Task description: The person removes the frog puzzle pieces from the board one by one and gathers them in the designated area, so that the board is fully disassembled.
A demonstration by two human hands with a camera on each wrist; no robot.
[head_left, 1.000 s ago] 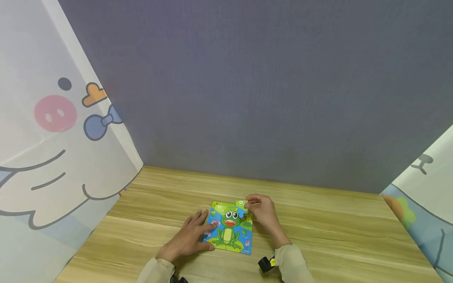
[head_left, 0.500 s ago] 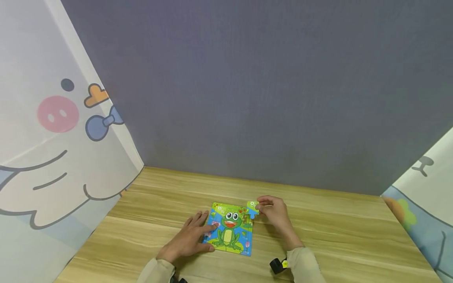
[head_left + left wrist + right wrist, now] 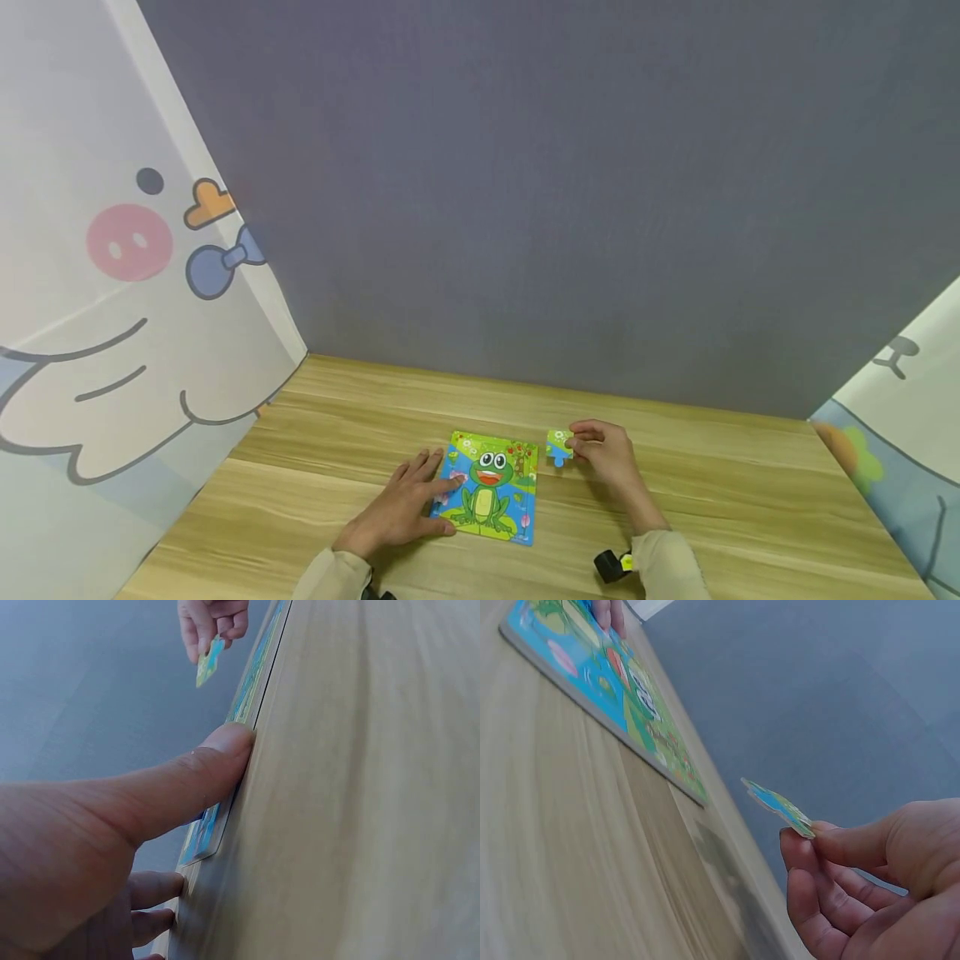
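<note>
A square jigsaw puzzle (image 3: 491, 492) with a green frog on a blue and green ground lies flat on the wooden table. My left hand (image 3: 401, 507) rests at its left side, index finger over the picture and thumb on the near edge; the left wrist view shows the thumb (image 3: 202, 769) pressing across that edge. To the right of the puzzle, my right hand (image 3: 609, 457) pinches a small puzzle piece (image 3: 559, 447), green with white flowers and a blue knob, between thumb and fingertips. In the right wrist view the piece (image 3: 780, 807) is held tilted above the table.
The wooden table (image 3: 712, 492) runs back to a grey panel (image 3: 525, 208). White panels with cartoon pictures stand at the left (image 3: 172, 333) and right sides. A black wrist camera (image 3: 611, 567) sits by the right sleeve.
My right hand has moved the puzzle piece rightward, from over the puzzle's upper right corner to beside it. The left hand has stayed on the puzzle's left side.
</note>
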